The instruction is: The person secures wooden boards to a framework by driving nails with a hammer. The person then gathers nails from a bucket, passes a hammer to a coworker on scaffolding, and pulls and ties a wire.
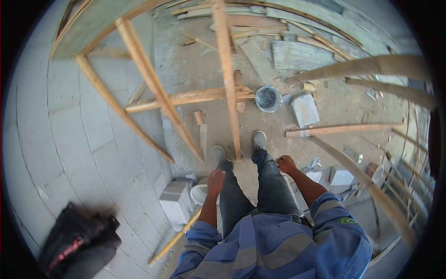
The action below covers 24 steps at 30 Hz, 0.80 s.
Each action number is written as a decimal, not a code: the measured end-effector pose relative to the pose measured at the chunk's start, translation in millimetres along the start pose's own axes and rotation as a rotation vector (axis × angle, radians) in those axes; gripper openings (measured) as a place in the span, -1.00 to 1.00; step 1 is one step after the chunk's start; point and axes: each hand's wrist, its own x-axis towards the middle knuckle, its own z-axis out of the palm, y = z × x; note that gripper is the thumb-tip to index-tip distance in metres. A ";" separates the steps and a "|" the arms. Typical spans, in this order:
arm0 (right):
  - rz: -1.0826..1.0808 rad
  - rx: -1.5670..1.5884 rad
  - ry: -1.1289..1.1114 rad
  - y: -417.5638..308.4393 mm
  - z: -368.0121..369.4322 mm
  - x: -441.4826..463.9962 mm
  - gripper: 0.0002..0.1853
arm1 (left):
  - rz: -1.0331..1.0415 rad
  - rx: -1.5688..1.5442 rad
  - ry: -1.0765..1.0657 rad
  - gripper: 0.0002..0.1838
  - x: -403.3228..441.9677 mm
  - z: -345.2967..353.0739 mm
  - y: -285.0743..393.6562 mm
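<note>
My left hand point(216, 180) hangs in front of my left leg, its fingers curled closed. Beside my right knee is my right hand point(285, 163), also with fingers bent inward. Both palms are turned away, so whatever they may hold is hidden. Ahead of my shoes point(259, 139), a long wooden post point(226, 74) comes down to the floor between my feet. A bucket point(268, 99) with small grey metal pieces, perhaps nails, stands past my right foot. Neither hand touches the post or the bucket.
Slanted timber braces point(158, 88) lean at the left by the block wall point(102, 153). A dark bag point(81, 242) is at lower left. Grey blocks point(176, 200) stand near my left leg. Poles point(367, 181) cross on the right; loose planks point(302, 56) lie ahead.
</note>
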 end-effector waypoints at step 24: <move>0.078 0.662 0.328 -64.3 278.6 -98.6 -0.59 | 0.086 0.844 -0.405 -0.54 175.4 -219.7 103.5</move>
